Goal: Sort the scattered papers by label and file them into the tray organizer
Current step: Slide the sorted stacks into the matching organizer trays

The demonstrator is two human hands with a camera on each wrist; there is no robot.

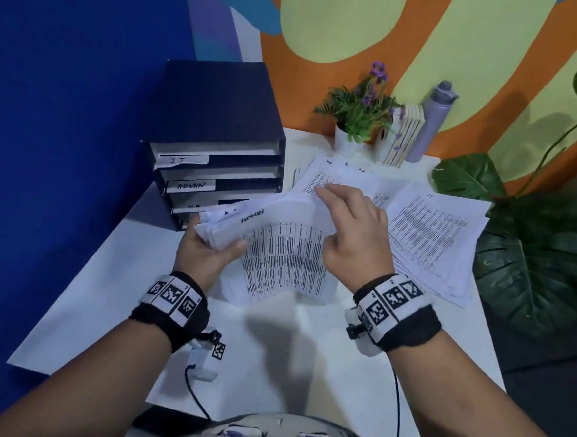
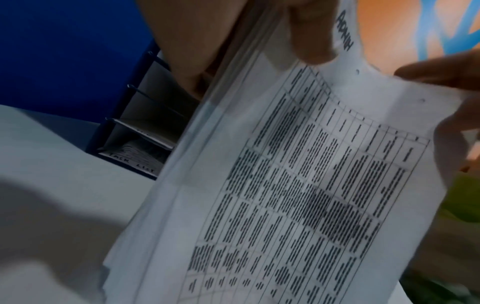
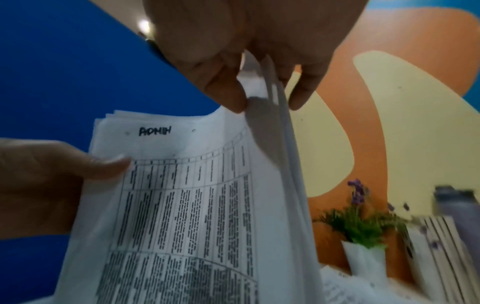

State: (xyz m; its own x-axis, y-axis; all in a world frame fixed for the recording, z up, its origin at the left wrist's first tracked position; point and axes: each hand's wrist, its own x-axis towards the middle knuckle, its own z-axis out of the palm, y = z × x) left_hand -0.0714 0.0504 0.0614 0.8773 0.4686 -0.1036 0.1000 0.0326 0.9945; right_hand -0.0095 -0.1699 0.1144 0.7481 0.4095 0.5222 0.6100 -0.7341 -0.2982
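Observation:
My left hand [image 1: 210, 243] grips the top left corner of a stack of printed sheets [image 1: 284, 255], thumb on the top page marked ADMIN [image 3: 155, 131]. The stack stands tilted above the white table [image 1: 304, 356]. My right hand [image 1: 351, 233] pinches the stack's upper right edge, thumb in front and fingers [image 3: 303, 90] behind several lifted sheets. The dark blue tray organizer [image 1: 217, 145] stands at the back left with slots labelled IT [image 1: 178, 160] and ADMIN [image 1: 191, 186]; its lower labels are partly hidden by the stack. In the left wrist view the table of text [image 2: 311, 195] fills the frame.
Loose printed papers [image 1: 426, 234] lie spread on the table's right side. A potted purple flower [image 1: 359, 117], upright books [image 1: 405, 134] and a lilac bottle [image 1: 434, 119] stand at the back. A large leafy plant [image 1: 537, 256] borders the right edge. A blue wall is on the left.

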